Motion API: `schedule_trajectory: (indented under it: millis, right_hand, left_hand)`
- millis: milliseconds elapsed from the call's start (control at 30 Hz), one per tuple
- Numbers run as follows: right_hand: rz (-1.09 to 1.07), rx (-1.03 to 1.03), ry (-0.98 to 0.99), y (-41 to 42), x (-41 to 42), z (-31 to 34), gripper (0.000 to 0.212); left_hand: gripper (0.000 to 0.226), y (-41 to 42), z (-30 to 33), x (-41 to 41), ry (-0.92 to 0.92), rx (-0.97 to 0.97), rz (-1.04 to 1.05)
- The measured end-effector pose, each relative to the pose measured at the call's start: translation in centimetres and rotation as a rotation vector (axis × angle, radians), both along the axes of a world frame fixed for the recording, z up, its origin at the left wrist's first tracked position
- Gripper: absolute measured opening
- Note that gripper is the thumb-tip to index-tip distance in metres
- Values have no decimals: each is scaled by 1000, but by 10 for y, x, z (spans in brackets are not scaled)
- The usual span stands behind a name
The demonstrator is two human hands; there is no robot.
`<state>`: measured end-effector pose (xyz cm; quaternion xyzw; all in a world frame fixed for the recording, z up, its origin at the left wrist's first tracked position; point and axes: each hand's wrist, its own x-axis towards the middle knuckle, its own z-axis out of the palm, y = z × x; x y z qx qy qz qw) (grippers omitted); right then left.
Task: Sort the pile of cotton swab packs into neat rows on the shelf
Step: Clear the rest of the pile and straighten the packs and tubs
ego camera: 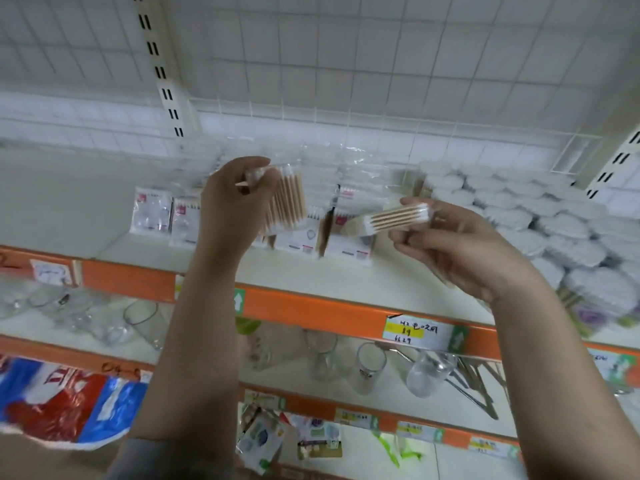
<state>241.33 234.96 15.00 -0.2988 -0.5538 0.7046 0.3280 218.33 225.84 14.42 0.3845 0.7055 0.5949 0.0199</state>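
Head: swab packs (285, 199) in hands (235, 209)

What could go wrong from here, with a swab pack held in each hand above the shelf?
1. The left hand pinches its swab pack by the top end only, so it may slip and drop onto the packs standing in a row below.
2. The right hand holds its pack beside the heaped pile; a careless sweep could likely topple packs off the shelf edge.

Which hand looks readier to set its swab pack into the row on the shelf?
Probably the left hand: its swab pack hangs right over the standing row, while the right hand is off to the side.
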Motion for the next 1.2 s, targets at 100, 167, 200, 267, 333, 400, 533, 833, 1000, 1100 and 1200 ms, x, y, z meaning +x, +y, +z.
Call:
schedule_trajectory:
  millis: [100,167,200,267,333,400,533,833,1000,1100,1200]
  right_hand:
    - [-56,254,-170,-3,-8,-1,22]
    - [-92,450,-357,-1,-13,-1,25]
    - [-122,558,-452,0,-16,0,25]
    - [-182,742,-591,4,-22,2,33]
    - [-203,831,-683,7,-27,4,39]
    - [-209,862,-761,10,-33,5,40]
    - [-165,928,-825,13,-43,8,32]
    - [-42,996,-841,10,-71,-7,35]
    - [-114,991,-807,8,-77,-22,31]
    - [-191,996,-741,6,-78,-32,26]
    - [-246,1026,-742,6,-73,-39,32]
  left_hand:
    - [21,0,5,-4,6,-4,-10]
    - [21,1,7,-8,11,10,-15]
    - [22,1,8,-10,15,13,-18]
    - [22,1,9,-14,25,9,-26]
    - [22,2,9,-18,34,-6,-37]
    - [22,3,9,-22,37,-25,-55]
    - [23,5,9,-31,59,-39,-79]
    - [20,8,5,-43,-18,-40,-200]
    - [18,8,0,-45,-42,-40,-240]
    - [19,6,0,-42,-53,-40,-237]
    - [18,3,0,-35,-55,-40,-223]
